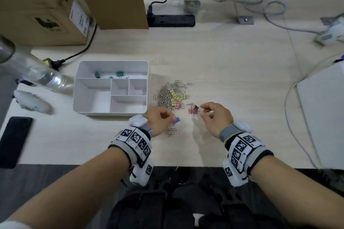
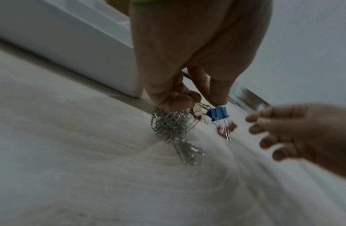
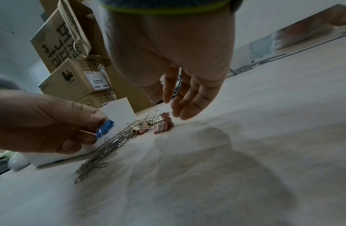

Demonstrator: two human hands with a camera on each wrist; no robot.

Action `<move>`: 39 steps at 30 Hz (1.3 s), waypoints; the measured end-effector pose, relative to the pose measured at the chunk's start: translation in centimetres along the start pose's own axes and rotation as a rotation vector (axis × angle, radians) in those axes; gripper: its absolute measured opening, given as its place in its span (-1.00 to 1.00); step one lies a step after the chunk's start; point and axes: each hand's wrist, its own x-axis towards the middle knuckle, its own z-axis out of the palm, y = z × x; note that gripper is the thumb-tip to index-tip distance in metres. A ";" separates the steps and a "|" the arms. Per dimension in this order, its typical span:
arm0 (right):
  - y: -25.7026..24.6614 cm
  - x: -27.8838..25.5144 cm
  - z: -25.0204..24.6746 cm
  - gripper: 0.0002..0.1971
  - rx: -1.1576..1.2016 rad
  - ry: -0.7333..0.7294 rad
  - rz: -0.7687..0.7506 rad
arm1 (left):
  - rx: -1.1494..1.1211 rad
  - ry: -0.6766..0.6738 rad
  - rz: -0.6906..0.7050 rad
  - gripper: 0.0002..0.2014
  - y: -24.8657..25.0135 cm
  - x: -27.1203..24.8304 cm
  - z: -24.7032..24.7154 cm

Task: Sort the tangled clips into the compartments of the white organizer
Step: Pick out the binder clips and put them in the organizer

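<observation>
The white organizer (image 1: pixel 93 109) sits left of centre; a few teal binder clips (image 1: pixel 119 74) lie in its back compartment, and the other compartments look bare. Beside its right wall is a tangle of silver paper clips (image 1: pixel 165 95) with yellow binder clips (image 1: pixel 176 95) and pink binder clips (image 1: pixel 192 110). My left hand (image 1: pixel 172 119) pinches a blue binder clip (image 2: pixel 218 113) just above the table, near loose paper clips (image 2: pixel 174 128). My right hand (image 1: pixel 203 111) hovers over the pink binder clips (image 3: pixel 164 123) with fingers (image 3: pixel 187 100) relaxed and nothing in them.
Cardboard boxes (image 1: pixel 42 5) and a black power strip (image 1: pixel 171 20) stand at the back. A clear bottle (image 1: pixel 42 76), a white device (image 1: pixel 31 101) and a black phone (image 1: pixel 14 139) lie left. Cables (image 1: pixel 290 98) and a white box (image 1: pixel 323 113) are right.
</observation>
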 end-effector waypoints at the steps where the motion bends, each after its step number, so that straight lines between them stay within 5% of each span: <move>1: -0.2 0.3 -0.1 -0.81 0.001 0.000 -0.010 | -0.126 0.030 -0.037 -0.89 0.0 0.1 -0.1; 7: -2.7 2.9 -0.1 -0.81 -0.036 -0.025 -0.067 | -0.635 0.069 -0.298 -0.88 0.2 0.3 -0.7; 12: -4.7 4.0 0.5 -0.81 -0.084 -0.073 -0.104 | -0.242 0.102 -0.167 -0.82 0.2 -0.3 -0.3; 20: -7.0 3.4 2.2 -0.84 -0.047 -0.102 -0.193 | -0.705 0.014 -0.204 -0.90 1.4 -1.1 -2.0; 23: -7.3 3.4 2.8 -0.86 -0.027 -0.104 -0.207 | -0.559 0.077 -0.132 -0.88 2.1 -1.2 -4.2; 30: -7.5 3.3 3.4 -0.90 -0.026 -0.097 -0.183 | -0.024 0.482 -0.093 -0.96 0.4 0.6 -12.4; 39: -7.7 3.4 3.3 -0.87 -0.047 -0.059 -0.125 | 0.659 0.207 -0.006 -0.83 -0.8 2.4 -15.4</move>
